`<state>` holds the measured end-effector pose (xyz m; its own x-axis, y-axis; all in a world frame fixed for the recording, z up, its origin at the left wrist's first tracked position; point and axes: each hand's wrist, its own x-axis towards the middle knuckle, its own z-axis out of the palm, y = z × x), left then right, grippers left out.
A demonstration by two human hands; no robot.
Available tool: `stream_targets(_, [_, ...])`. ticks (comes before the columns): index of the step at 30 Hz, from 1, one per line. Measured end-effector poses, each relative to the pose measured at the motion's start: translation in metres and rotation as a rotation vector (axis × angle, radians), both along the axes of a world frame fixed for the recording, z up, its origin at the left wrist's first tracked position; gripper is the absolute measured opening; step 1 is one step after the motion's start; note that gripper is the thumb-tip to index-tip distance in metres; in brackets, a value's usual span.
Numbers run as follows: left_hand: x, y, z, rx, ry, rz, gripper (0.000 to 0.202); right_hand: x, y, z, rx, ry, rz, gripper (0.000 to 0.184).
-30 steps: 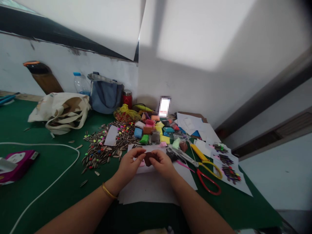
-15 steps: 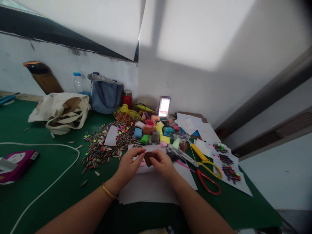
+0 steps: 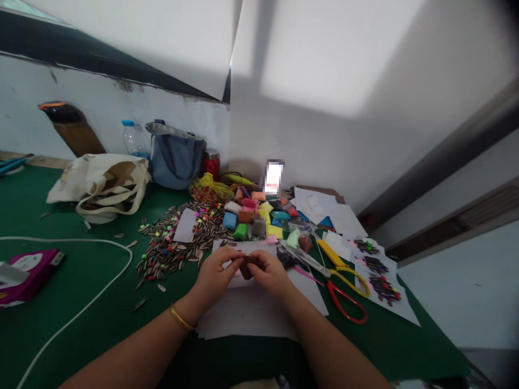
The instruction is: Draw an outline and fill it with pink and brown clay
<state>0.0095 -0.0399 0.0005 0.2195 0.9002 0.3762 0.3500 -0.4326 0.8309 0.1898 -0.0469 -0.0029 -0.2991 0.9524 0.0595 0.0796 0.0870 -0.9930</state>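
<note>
A flattened piece of brown modelling clay is pinched between my two hands, above white paper sheets. My left hand grips its left edge between thumb and fingers. On the other side, my right hand holds it with the thumb pressed on its face. Part of a pink piece shows on the paper behind my left fingers. Beyond the hands lie several coloured clay packs. To their left spreads a pile of striped sunflower seeds mixed with small bright balls.
Scissors with red and yellow handles and a yellow cutter lie to the right. Farther right, a paper sheet bears seed-and-clay figures. A cloth bag, a blue bag and a red flask stand at the back. A white cable crosses the left.
My left thumb and fingers have closed onto the clay's left edge, where they were slightly apart from it before. The clay has tilted and looks narrower. Everything else stays put.
</note>
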Motion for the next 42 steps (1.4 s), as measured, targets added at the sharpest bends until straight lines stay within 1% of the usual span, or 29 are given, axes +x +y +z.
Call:
stream_targets(4, [0.000, -0.001, 0.002, -0.007, -0.003, 0.028, 0.019, 0.000, 0.000, -0.001, 0.019, -0.028, 0.018, 0.009])
stream_targets(7, [0.001, -0.002, 0.004, -0.012, 0.000, 0.009, 0.013, -0.001, 0.000, -0.002, 0.027, -0.059, 0.039, 0.010])
stream_targets(9, [0.001, -0.002, 0.004, -0.026, 0.019, 0.016, 0.011, -0.001, 0.000, -0.002, 0.019, -0.061, 0.027, 0.012])
stream_targets(13, [0.002, -0.001, 0.003, -0.043, 0.015, 0.059, 0.015, 0.001, 0.001, -0.002, -0.014, -0.108, -0.024, 0.011])
stream_targets(15, [0.002, -0.001, 0.002, -0.045, 0.011, 0.038, 0.015, 0.002, 0.001, -0.003, 0.011, -0.175, -0.038, 0.012])
stream_targets(18, [0.002, -0.001, 0.002, -0.067, 0.060, 0.013, 0.011, 0.001, 0.001, -0.004, 0.065, -0.257, -0.043, 0.011])
stream_targets(20, [0.003, -0.001, 0.003, -0.098, 0.073, 0.027, 0.016, 0.002, 0.001, -0.003, 0.075, -0.264, -0.039, 0.010])
stream_targets(23, [0.003, -0.001, 0.003, -0.182, -0.023, 0.044, 0.019, 0.004, 0.003, 0.000, 0.087, -0.198, -0.034, 0.014])
stream_targets(25, [0.004, -0.001, 0.002, -0.263, -0.123, 0.023, 0.020, 0.006, 0.004, 0.002, 0.108, -0.169, -0.035, 0.015])
stream_targets(27, [0.005, -0.001, 0.001, -0.292, -0.159, 0.006, 0.019, 0.008, 0.005, 0.004, 0.134, -0.177, -0.044, 0.015])
stream_targets(31, [0.005, 0.000, -0.004, -0.247, -0.083, 0.006, 0.016, 0.008, 0.005, 0.004, 0.193, -0.234, -0.082, 0.014])
stream_targets(34, [0.002, 0.003, -0.006, -0.291, -0.095, -0.037, 0.024, 0.011, 0.009, -0.001, 0.166, -0.236, -0.101, 0.015])
stream_targets(37, [-0.003, 0.008, -0.005, -0.236, 0.010, 0.003, 0.031, 0.019, 0.015, -0.006, 0.124, -0.229, -0.105, 0.016])
stream_targets(39, [-0.007, 0.012, -0.004, -0.173, 0.117, 0.053, 0.030, 0.023, 0.018, -0.008, 0.123, -0.323, -0.106, 0.015])
stream_targets(42, [-0.011, 0.017, -0.002, -0.099, 0.255, 0.035, 0.030, 0.025, 0.020, -0.010, 0.139, -0.498, -0.091, 0.012])
